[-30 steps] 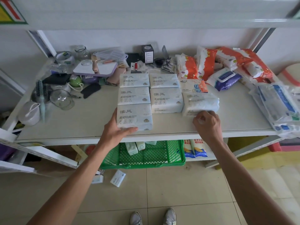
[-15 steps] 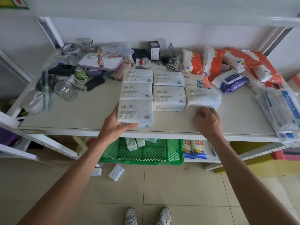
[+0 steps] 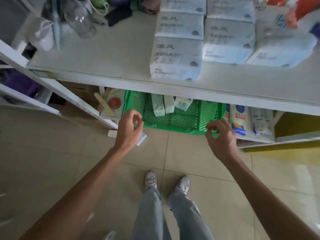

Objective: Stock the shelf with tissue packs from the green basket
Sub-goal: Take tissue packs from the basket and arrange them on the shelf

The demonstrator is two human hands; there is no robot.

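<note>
The green basket (image 3: 187, 122) sits on the floor, half under the white shelf (image 3: 97, 58). Three pale tissue packs (image 3: 158, 105) stand at its back. My left hand (image 3: 129, 129) hovers at the basket's left front corner, fingers curled and apart, holding nothing. At the right front rim, my right hand (image 3: 219, 135) has its fingers loosely curled and is also empty. On the shelf above, white tissue packs (image 3: 176, 58) lie in rows, the nearest one close to the front edge.
A glass jar (image 3: 81, 19), a white cup (image 3: 44, 34) and clutter fill the shelf's left side. Blue-and-white packets (image 3: 239, 118) stand right of the basket. A small white box (image 3: 112, 133) lies on the tile floor. My feet (image 3: 167, 181) stand below.
Both hands have left the tissue packs on the shelf and dropped to the basket's front rim. The view has tilted down toward the floor.
</note>
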